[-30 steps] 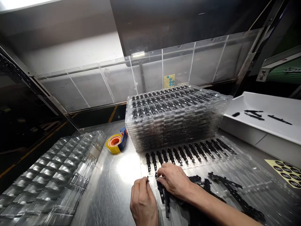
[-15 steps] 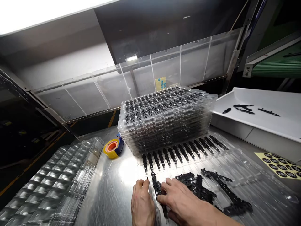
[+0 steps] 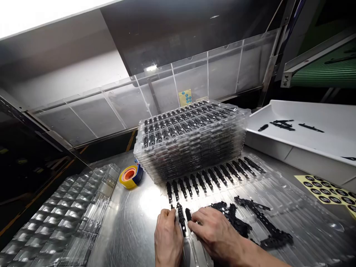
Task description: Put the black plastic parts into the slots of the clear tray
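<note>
A clear plastic tray [image 3: 280, 193] lies on the steel table in front of me, its far row filled with slim black parts [image 3: 211, 178]. A loose pile of black parts [image 3: 250, 222] lies on the tray to the right. My left hand [image 3: 168, 239] rests at the tray's near left corner, fingertips pinching a small black part [image 3: 172, 209]. My right hand [image 3: 215, 231] lies flat on the tray, its fingertips pressing a black part [image 3: 188, 215] into a second-row slot next to one seated part [image 3: 181, 218].
A tall stack of filled clear trays [image 3: 191, 141] stands just behind. Empty clear trays [image 3: 61, 215] are stacked at the left. A yellow-orange tape roll in a blue dispenser [image 3: 130, 175] lies between them. A white bin [image 3: 303, 137] with a few black parts and a yellow sticker sheet [image 3: 325, 191] are at the right.
The view shifted up and left. A black part went into the second row, and my right hand moved one slot right to another part. My left hand stayed at the tray corner.
</note>
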A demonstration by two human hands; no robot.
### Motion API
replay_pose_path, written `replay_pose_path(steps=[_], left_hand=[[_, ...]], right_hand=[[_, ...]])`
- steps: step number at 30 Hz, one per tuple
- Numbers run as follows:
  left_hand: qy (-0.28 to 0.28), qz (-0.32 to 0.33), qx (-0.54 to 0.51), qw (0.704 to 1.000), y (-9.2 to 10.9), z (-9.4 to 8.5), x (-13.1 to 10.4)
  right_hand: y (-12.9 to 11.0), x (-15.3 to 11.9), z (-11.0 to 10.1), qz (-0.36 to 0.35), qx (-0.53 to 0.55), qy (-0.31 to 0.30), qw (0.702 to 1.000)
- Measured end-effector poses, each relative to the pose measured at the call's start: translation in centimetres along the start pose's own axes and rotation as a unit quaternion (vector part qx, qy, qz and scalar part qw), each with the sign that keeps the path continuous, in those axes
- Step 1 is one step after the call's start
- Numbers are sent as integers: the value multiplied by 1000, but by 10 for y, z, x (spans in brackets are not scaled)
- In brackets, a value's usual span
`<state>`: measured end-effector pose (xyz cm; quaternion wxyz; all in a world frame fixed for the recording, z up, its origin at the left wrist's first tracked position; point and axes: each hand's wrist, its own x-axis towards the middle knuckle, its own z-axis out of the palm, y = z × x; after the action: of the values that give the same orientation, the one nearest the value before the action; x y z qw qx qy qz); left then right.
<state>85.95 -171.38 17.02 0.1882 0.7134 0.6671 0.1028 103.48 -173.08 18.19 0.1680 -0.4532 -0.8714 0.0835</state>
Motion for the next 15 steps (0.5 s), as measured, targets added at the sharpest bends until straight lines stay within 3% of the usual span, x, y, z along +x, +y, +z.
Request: replay_pose_path(steps=[6, 15], left_hand=[[-39, -10, -55, 998, -11, -8, -1], [-6, 4, -24, 1000, -8, -1, 2]], right_hand=[[-5, 2, -3, 51, -2, -113, 992], [-4, 10, -11, 88, 55, -127, 986]])
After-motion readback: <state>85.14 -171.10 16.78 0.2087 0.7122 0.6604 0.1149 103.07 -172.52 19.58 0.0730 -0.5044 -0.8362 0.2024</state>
